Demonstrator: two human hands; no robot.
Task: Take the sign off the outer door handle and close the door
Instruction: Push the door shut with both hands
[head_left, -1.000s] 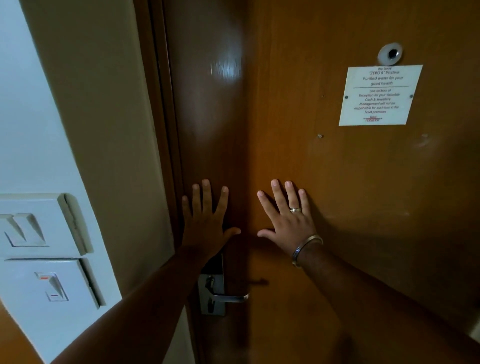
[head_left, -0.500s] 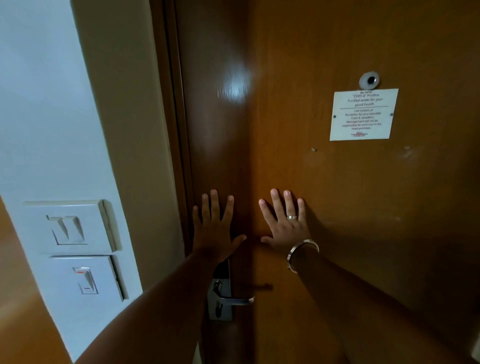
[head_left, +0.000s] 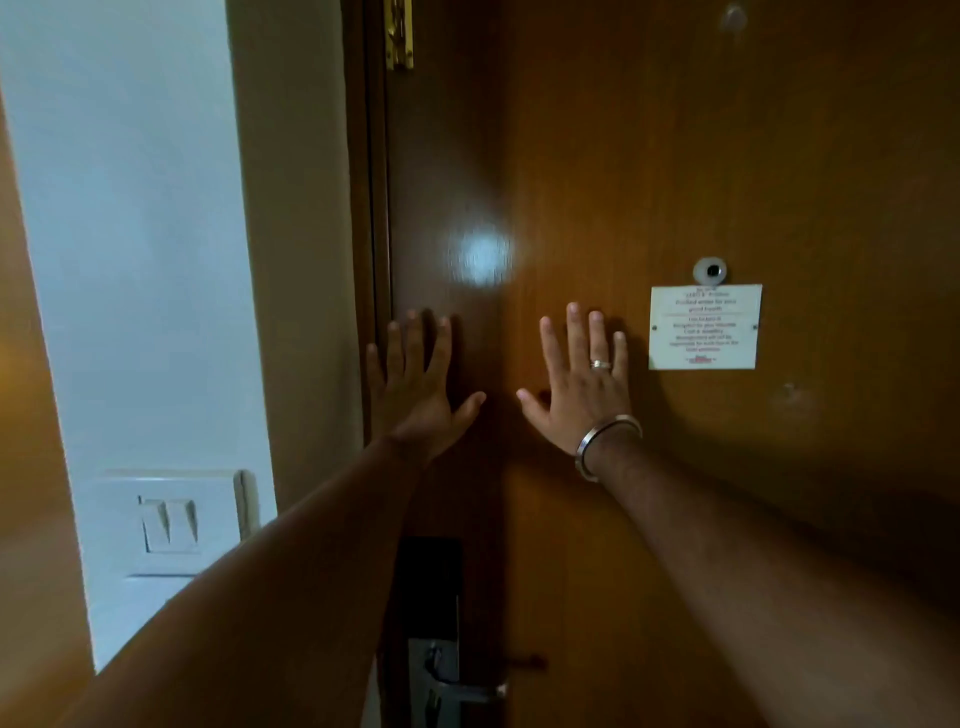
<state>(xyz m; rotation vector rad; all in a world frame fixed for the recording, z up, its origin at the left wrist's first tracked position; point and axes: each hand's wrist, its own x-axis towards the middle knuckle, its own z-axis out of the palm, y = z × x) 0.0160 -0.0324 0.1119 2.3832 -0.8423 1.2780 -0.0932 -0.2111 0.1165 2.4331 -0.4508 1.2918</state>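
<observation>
Your brown wooden door (head_left: 675, 156) fills the frame, its edge tight against the frame at left. Your 2 arms reach forward, the left hand (head_left: 415, 395) and right hand (head_left: 584, 387) pressed flat on the wood side by side, fingers spread and grasping nothing. A white printed notice (head_left: 705, 327) is fixed just right of your right hand, below the peephole (head_left: 709, 270). The metal lever handle (head_left: 457, 691) sits low, under your left forearm; no hanging sign shows.
</observation>
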